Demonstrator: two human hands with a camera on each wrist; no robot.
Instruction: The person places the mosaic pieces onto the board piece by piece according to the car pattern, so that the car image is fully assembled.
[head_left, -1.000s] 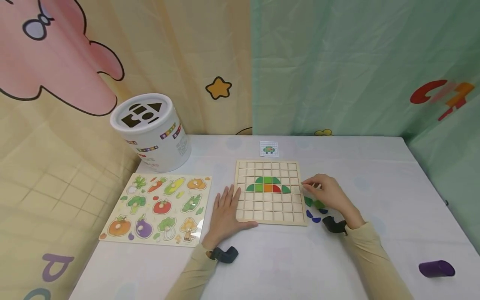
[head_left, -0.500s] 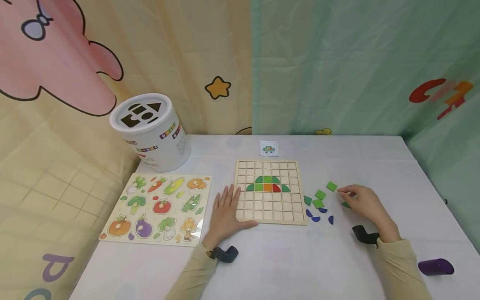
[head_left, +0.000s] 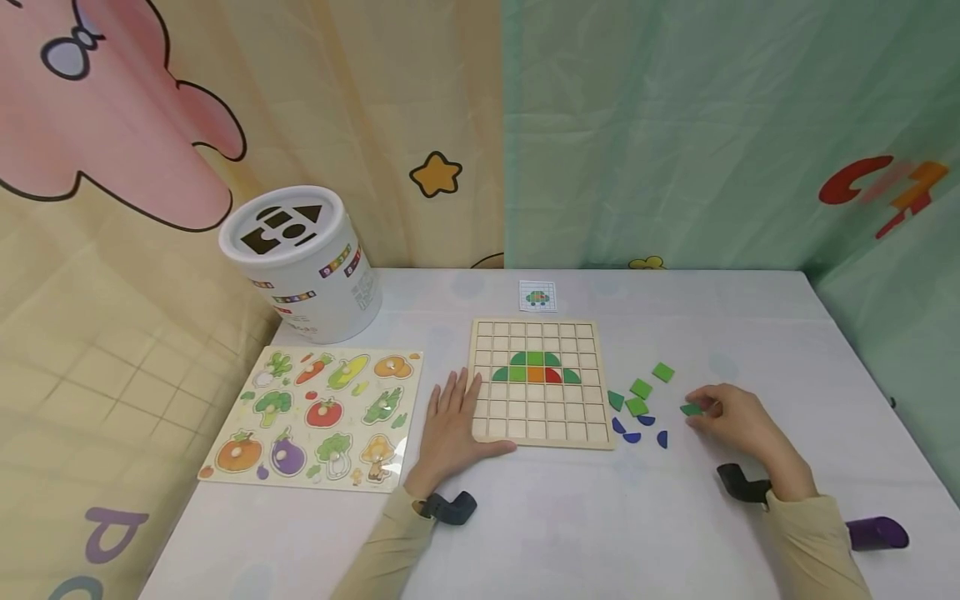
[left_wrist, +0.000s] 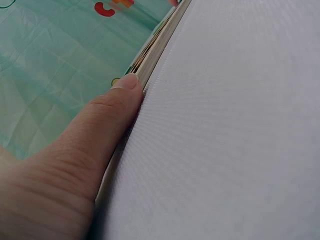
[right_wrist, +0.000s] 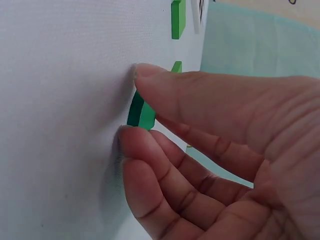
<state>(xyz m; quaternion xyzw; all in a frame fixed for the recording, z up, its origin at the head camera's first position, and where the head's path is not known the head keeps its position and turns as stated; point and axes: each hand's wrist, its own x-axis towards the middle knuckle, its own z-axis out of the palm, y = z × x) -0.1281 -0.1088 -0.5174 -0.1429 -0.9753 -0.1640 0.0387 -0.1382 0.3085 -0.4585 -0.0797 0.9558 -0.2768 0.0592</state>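
My left hand (head_left: 450, 433) lies with fingers spread over the left edge of a wooden grid board (head_left: 540, 425), its thumb along the near edge. In the left wrist view the thumb (left_wrist: 107, 117) presses against the board's side. On the grid, several green tiles (head_left: 535, 359), an orange tile (head_left: 536, 376) and a red tile (head_left: 552, 377) form a domed shape. Right of the board, my right hand (head_left: 738, 421) pinches a dark green tile (head_left: 691, 410) at the table. The right wrist view shows this tile (right_wrist: 141, 114) between thumb and fingers, partly hidden.
Several loose green tiles (head_left: 641, 388) and blue half-round tiles (head_left: 632, 437) lie between the board and my right hand. A small picture card (head_left: 537, 297) lies behind the board. At left are a vegetable puzzle (head_left: 348, 417) and a white bucket (head_left: 322, 292); a purple cylinder (head_left: 879, 533) lies right.
My right hand has moved from the board's right edge out to the right, past the loose tiles, and now pinches a dark green tile. The left hand has stayed put.
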